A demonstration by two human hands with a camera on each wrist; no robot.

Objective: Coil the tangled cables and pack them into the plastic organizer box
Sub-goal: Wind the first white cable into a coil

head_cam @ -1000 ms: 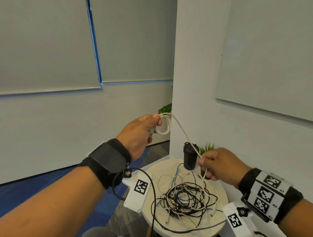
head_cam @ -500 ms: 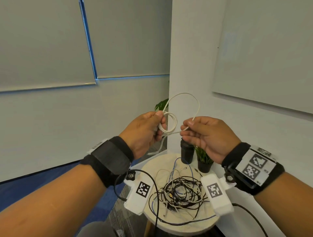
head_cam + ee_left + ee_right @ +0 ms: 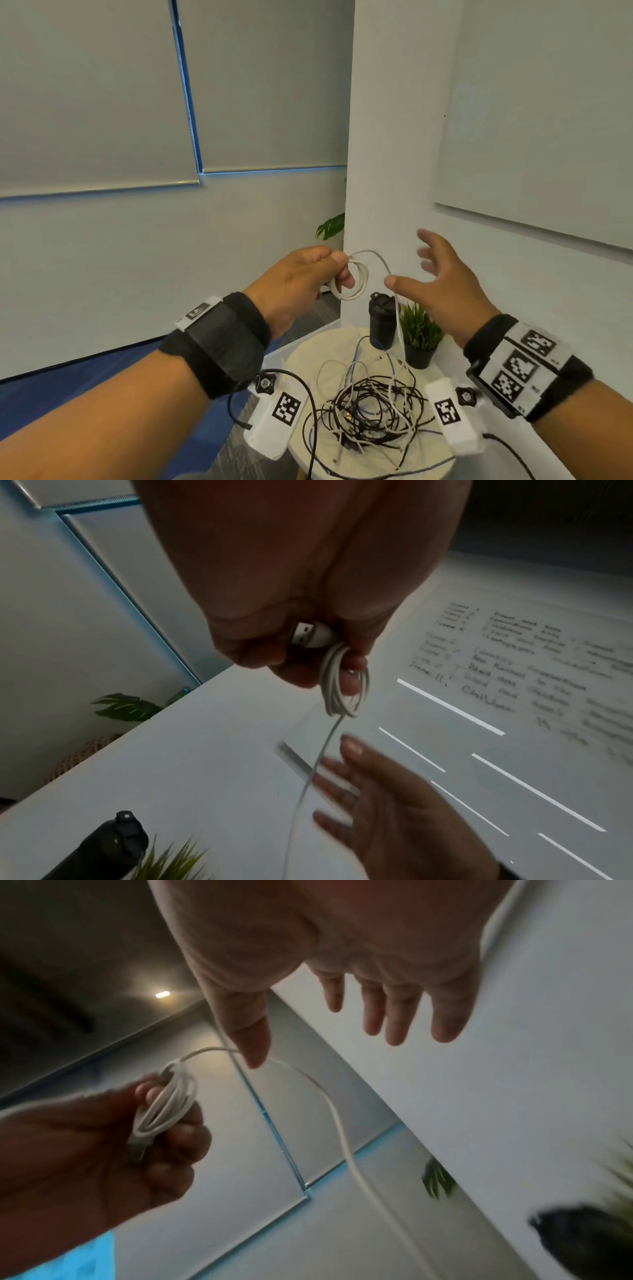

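Our left hand pinches the small coil of white cable between thumb and curled fingers, its USB plug tucked against the palm. Our right hand hangs beside it with fingers spread and straight, gripping nothing; the cable's loose run arcs past its thumb, and we cannot tell whether they touch. From there the strand drops to the round table below, where the tangled cables, black, white and blue, lie in a heap. At the table's far edge a dark tumbler and a small potted plant stand just beside each other. No organizer box shows in any view.
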